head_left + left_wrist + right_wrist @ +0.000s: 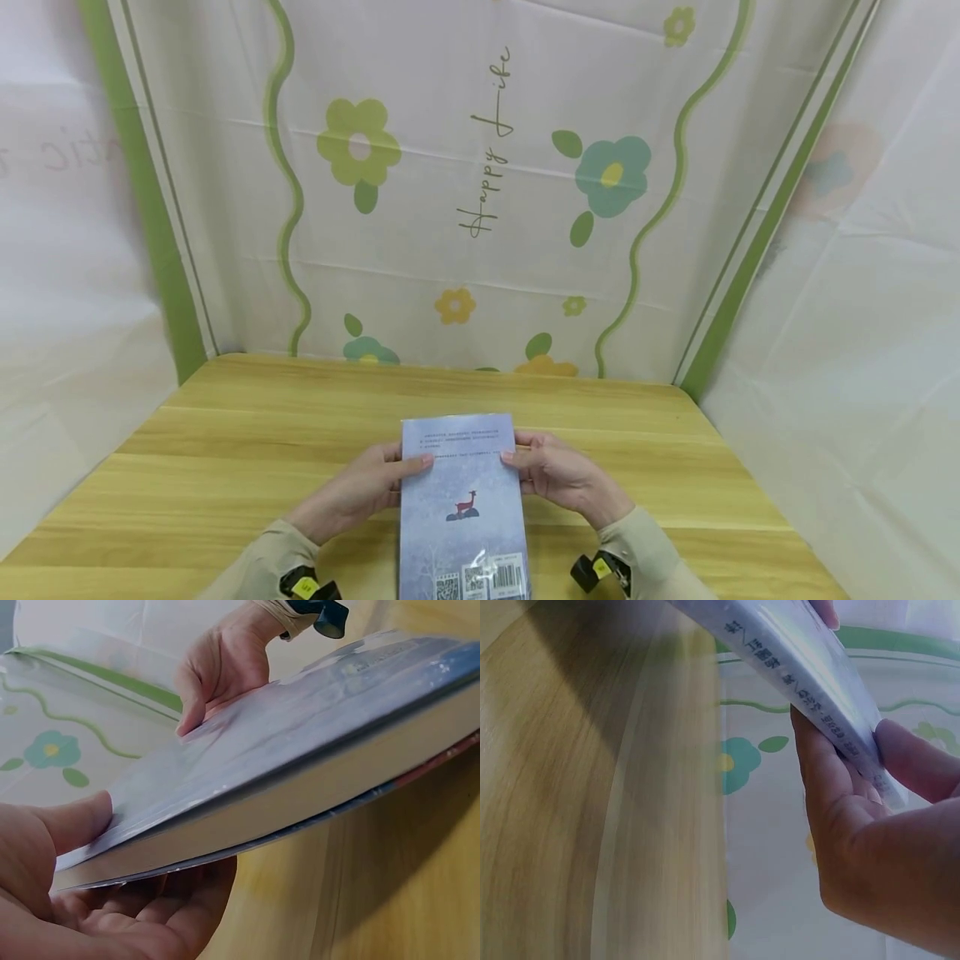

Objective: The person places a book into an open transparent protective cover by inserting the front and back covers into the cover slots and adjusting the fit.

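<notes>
A book [459, 500] with a pale blue-violet cover is held above the table, its back cover facing up. The cover bears a small red deer, and barcodes and square codes at the near end. My left hand [360, 487] grips the left edge, thumb on the cover and fingers underneath. On the opposite edge my right hand [566, 477] holds the book the same way, thumb on top. The left wrist view shows the cream page edges of the book [300, 799] between left thumb and fingers. Printed characters run along the spine of the book [810, 694] in the right wrist view.
A wood-grain table [300, 417] lies beneath the book. Behind it hangs a white curtain [420, 250] printed with flowers, vines and the words "Happy Life". White sheets [847, 333] hang at both sides. Each wrist carries a black strap with a yellow tag.
</notes>
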Motion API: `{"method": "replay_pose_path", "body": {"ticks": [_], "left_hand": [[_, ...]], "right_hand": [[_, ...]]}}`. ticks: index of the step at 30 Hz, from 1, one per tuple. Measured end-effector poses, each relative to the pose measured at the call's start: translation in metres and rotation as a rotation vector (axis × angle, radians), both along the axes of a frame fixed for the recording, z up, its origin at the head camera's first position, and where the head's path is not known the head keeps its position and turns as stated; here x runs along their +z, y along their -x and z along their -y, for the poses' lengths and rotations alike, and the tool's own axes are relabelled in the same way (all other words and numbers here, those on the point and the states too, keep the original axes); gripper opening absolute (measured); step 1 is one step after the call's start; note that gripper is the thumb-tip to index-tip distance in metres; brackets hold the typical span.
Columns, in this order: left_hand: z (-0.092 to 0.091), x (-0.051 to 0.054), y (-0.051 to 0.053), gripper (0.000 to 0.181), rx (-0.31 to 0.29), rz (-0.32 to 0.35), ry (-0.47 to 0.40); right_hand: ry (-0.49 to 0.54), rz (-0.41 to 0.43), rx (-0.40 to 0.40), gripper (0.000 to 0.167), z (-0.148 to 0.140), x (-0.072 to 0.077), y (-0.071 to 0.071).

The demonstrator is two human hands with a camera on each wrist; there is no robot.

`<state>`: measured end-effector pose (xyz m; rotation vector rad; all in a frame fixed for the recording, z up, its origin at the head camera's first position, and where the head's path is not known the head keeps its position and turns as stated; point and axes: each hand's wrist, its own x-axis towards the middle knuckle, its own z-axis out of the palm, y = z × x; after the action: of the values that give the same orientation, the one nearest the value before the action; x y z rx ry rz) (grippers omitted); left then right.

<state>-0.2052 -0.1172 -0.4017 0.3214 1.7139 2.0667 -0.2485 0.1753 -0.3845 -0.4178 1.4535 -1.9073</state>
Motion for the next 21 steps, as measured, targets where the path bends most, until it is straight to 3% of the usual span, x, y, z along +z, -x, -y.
{"method": "replay_pose_path", "body": {"ticks": [13,21], "left_hand": [[-0.001,0.004,-0.003,0.046,0.016,-0.007,0.002],[-0.001,0.010,-0.006,0.046,0.045,-0.060,0.011]], "right_hand": [[0.000,0.006,-0.011,0.042,0.000,0.002,-0.002],[-0.002,0.003,-0.039,0.045,0.001,0.005,-0.003]]}}
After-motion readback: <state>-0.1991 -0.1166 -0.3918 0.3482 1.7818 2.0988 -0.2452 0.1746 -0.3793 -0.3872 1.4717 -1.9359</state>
